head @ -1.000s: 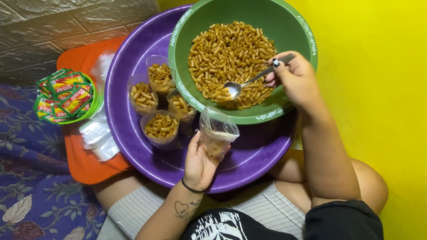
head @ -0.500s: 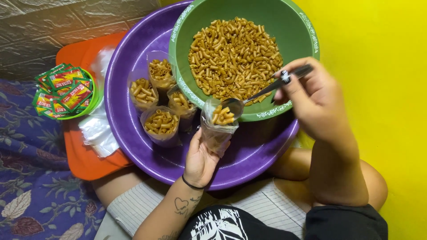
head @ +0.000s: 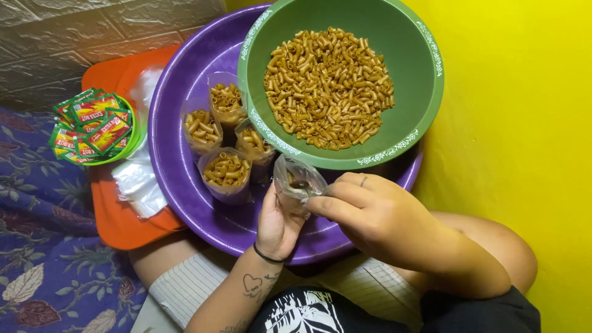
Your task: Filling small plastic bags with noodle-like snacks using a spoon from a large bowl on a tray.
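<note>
Cupping a small clear plastic bag (head: 297,184) from below, the left hand (head: 277,225) keeps its mouth upright over the purple basin (head: 185,203), just below the green bowl (head: 425,92) of brown macaroni (head: 327,86). The right hand (head: 376,216) curls over the bag's rim, fingertips pinched at its opening. Four filled bags (head: 225,171) stand propped together beside it.

I see a heap of small flat sachets (head: 92,126) — red, green and yellow — in a little green bowl (head: 132,147) at far left, on the orange tray (head: 117,219). Clear empty plastic bags (head: 139,182) lie stacked just beside it. Four clear filled pouches (head: 225,172) stand in the purple basin (head: 185,203) — a fifth clear bag (head: 297,185) sits between both hands.
</note>
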